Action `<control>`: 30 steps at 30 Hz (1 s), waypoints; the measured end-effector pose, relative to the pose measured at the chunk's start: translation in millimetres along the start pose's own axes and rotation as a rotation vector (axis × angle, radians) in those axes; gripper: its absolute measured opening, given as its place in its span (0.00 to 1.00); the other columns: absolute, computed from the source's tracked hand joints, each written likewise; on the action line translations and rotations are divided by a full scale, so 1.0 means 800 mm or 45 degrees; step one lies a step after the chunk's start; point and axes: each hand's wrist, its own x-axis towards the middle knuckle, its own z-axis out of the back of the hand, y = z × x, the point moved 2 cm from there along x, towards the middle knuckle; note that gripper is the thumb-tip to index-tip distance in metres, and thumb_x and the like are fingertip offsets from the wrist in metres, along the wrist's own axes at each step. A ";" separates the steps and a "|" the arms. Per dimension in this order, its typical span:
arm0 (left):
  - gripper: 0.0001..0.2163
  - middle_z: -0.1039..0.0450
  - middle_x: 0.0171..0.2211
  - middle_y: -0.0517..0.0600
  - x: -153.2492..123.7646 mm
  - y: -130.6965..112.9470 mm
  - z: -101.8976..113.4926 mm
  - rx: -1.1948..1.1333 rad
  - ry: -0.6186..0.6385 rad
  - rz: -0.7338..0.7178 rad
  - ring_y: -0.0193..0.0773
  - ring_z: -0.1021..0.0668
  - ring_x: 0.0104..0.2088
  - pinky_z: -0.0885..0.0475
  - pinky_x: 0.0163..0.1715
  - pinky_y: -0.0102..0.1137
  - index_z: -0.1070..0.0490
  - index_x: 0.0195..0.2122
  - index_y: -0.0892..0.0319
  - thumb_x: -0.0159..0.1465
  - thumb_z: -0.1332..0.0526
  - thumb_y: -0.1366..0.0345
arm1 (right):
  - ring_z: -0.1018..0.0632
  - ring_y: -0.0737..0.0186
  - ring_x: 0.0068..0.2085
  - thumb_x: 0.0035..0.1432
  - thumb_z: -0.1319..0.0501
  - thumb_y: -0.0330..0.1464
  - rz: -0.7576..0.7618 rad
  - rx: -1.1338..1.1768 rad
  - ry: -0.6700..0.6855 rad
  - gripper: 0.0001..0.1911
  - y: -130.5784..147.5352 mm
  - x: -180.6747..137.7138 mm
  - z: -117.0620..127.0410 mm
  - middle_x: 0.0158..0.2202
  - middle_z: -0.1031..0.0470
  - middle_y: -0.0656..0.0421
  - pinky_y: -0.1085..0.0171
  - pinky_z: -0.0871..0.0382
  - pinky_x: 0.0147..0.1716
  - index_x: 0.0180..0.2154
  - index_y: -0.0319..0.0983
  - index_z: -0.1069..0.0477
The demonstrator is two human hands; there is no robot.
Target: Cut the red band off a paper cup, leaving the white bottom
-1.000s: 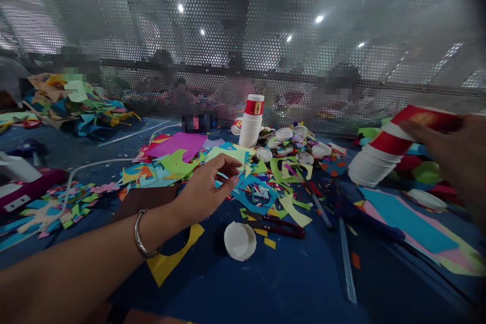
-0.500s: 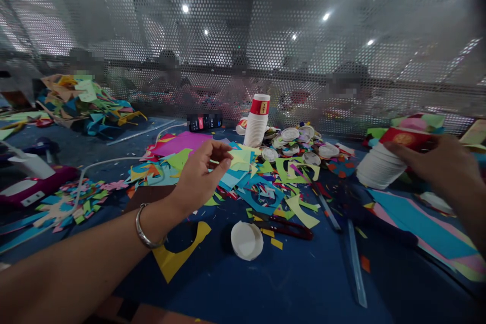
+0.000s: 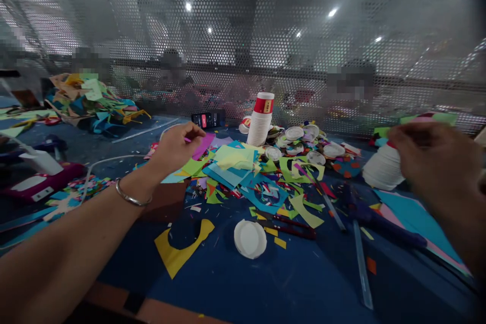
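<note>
As hands (image 3: 175,146) (image 3: 438,162) curl, right perhaps touching cups (image 3: 381,168)

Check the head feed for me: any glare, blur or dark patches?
Head view: bright light spots glare at the perforated screen; head view: the right hand is blurred, the left hand clearer; head view: the top right corner falls near black.
</note>
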 end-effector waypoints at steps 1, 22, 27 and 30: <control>0.07 0.21 0.37 0.50 0.006 0.010 0.008 0.075 0.004 0.012 0.42 0.22 0.39 0.28 0.43 0.36 0.24 0.37 0.57 0.60 0.39 0.62 | 0.23 0.52 0.31 0.54 0.40 0.45 0.032 0.040 0.064 0.17 0.018 -0.008 0.000 0.29 0.22 0.51 0.56 0.33 0.34 0.35 0.38 0.23; 0.12 0.21 0.33 0.48 -0.008 0.015 0.069 0.639 0.794 0.092 0.42 0.21 0.34 0.32 0.34 0.32 0.23 0.35 0.55 0.58 0.40 0.55 | 0.26 0.59 0.32 0.69 0.45 0.45 0.801 0.425 1.604 0.16 0.121 -0.151 0.000 0.33 0.25 0.56 0.61 0.34 0.31 0.35 0.41 0.28; 0.21 0.21 0.44 0.53 -0.043 0.005 0.092 0.743 0.771 0.078 0.47 0.20 0.39 0.30 0.38 0.35 0.26 0.49 0.56 0.60 0.40 0.49 | 0.27 0.59 0.32 0.68 0.42 0.39 0.891 0.371 1.601 0.10 0.117 -0.153 -0.001 0.33 0.26 0.58 0.62 0.37 0.31 0.35 0.42 0.30; 0.23 0.25 0.54 0.55 -0.066 0.011 0.100 0.790 0.676 0.043 0.53 0.23 0.51 0.32 0.49 0.39 0.27 0.54 0.55 0.62 0.39 0.50 | 0.27 0.59 0.32 0.67 0.41 0.38 0.908 0.353 1.603 0.09 0.116 -0.154 0.000 0.33 0.26 0.58 0.62 0.37 0.31 0.34 0.42 0.31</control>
